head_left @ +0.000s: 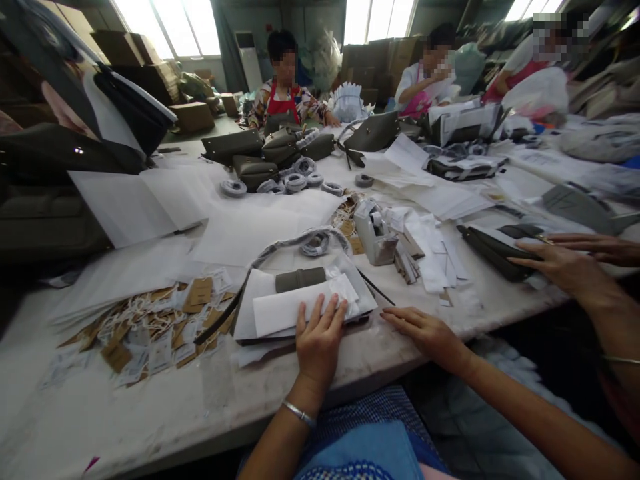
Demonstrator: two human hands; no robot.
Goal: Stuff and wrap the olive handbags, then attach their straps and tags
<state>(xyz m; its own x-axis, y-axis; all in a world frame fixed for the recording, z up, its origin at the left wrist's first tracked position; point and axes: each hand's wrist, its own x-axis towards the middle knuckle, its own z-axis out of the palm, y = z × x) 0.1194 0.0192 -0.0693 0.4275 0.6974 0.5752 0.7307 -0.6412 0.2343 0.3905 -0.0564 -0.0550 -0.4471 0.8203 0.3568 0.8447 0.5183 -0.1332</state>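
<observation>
A dark handbag (300, 279) lies in front of me, its front mostly covered by white paper. Its strap (280, 243) is wrapped and arches over the far side. My left hand (320, 337) presses flat, fingers spread, on a folded white paper strip (280, 313) on the bag. To the right, my right hand (430, 337) rests at the table's edge with its fingers stretched out, a little apart from the bag. I see nothing held in it. A clear plastic piece (345, 287) lies by the left fingertips.
Brown hang tags with white strings (150, 327) are heaped at left. A tape dispenser (375, 233) stands beyond the bag, near paper strips (435, 257). At right, a co-worker's hands (570, 267) touch another dark bag (495, 250). Wrapped coils (295, 181) and bags lie farther back, before seated people.
</observation>
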